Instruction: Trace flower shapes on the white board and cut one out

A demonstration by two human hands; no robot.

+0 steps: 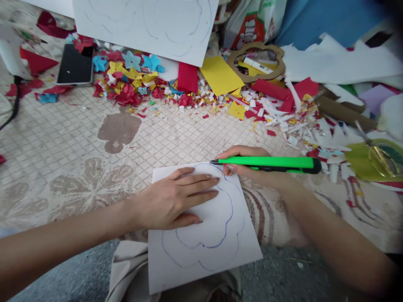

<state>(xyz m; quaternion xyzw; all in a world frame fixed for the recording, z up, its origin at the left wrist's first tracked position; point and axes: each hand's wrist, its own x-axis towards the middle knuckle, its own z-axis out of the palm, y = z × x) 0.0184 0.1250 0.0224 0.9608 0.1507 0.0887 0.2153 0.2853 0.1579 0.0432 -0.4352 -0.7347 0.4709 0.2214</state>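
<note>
A white sheet [208, 251] with a wavy double outline in blue pen lies partly on the table and juts out past its near edge. My left hand [182, 197] rests flat on the sheet, its fingers stretched out over the drawing. In my right hand [239, 163] is a green utility knife [267, 162], gripped near its front end. The knife lies almost level, and its dark tip points left at the top edge of the sheet, close to the blue line. Whether the tip touches the paper I cannot tell.
Behind lie paper flowers [126, 69] in several colours, a phone [75, 65], a cardboard ring [233, 63] with a white marker [258, 66], and paper scraps [283, 121]. Scissors [380, 157] are at the right. Another drawn sheet [147, 29] stands at the back. A patterned cloth [78, 142] covers the table.
</note>
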